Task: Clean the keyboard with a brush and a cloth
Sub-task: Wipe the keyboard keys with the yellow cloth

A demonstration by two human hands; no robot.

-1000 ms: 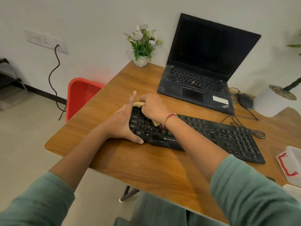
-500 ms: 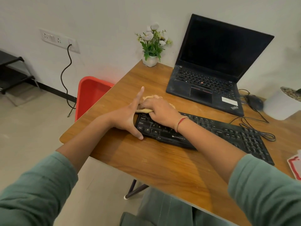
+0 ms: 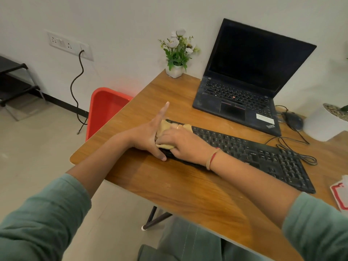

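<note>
Keyboard (image 3: 250,155) left end hidden at frame centre: right hand (image 3: 183,142) grips tan cloth (image 3: 165,128) over it; left hand (image 3: 150,134) open, braced against the edge.

Wood desk (image 3: 169,187) w/ keyboard (image 3: 259,157), laptop (image 3: 244,87)

A wooden desk (image 3: 188,194) meets a white wall (image 3: 122,25); red chair (image 3: 105,108) on beige floor (image 3: 37,144).
</note>
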